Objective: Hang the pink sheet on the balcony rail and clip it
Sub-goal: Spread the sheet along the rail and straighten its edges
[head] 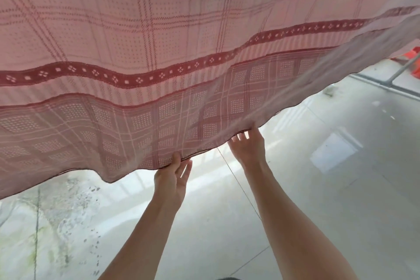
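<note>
The pink sheet (159,36), checked and with a dark red patterned band, billows across the whole upper part of the view. Its lower hem sags toward me. My left hand (172,177) is at the hem, thumb against the cloth and fingers spread beneath it. My right hand (247,148) reaches up a little to the right, fingers apart, fingertips touching the hem where a fold runs off to the upper right. Neither hand is closed around the cloth. The balcony rail and any clips are hidden behind the sheet.
Below lies a pale tiled floor (318,200), wet and stained at the left (68,207). A thin line (241,184) runs between my arms. A metal pipe frame (400,73) and something orange (416,57) show at the right edge.
</note>
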The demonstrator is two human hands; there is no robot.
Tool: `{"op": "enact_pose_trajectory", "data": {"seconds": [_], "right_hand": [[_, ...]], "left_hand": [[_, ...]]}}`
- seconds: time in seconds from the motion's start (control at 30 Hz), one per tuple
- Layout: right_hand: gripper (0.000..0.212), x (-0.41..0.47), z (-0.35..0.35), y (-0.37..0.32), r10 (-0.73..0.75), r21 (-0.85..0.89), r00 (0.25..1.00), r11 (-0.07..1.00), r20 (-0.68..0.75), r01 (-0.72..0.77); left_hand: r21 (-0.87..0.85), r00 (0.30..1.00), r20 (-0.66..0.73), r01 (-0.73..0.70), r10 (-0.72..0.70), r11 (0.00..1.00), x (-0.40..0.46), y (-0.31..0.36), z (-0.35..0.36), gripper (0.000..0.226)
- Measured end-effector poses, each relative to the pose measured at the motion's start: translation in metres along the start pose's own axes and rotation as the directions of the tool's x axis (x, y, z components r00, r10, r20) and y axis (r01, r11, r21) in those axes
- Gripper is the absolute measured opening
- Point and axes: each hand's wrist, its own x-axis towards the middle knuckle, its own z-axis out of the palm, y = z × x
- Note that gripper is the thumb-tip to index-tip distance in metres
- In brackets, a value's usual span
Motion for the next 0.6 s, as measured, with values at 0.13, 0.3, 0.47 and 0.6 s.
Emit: {"op": "enact_pose_trajectory", "data": {"seconds": [0.13, 0.3, 0.47, 0.6], "right_hand": [[0.014, 0.005, 0.0, -0.02, -0.088, -0.013, 0.992, 0.996, -0.094, 0.087], [0.012, 0.003, -0.006, -0.048, -0.164, -0.093, 0.974, 0.984, -0.159, 0.151], [0.013, 0.021, -0.004, -0.088, -0.118, -0.206, 0.987, 0.974, -0.107, 0.095], [0.013, 0.048, 0.001, -0.129, -0.097, -0.293, 0.995, 0.952, 0.003, 0.093]], "left_hand": [[0.029, 0.999, -0.045, 0.029, -0.028, 0.999, 0.006, 0.017, -0.005, 0.014], [0.033, 0.996, -0.052, 0.077, -0.075, 0.996, 0.016, 0.027, -0.001, 0.013], [0.009, 0.998, -0.024, 0.063, -0.063, 0.998, 0.033, 0.009, 0.019, 0.016], [-0.044, 1.0, 0.027, 0.01, -0.009, 0.999, 0.04, -0.015, 0.043, 0.014]]}}
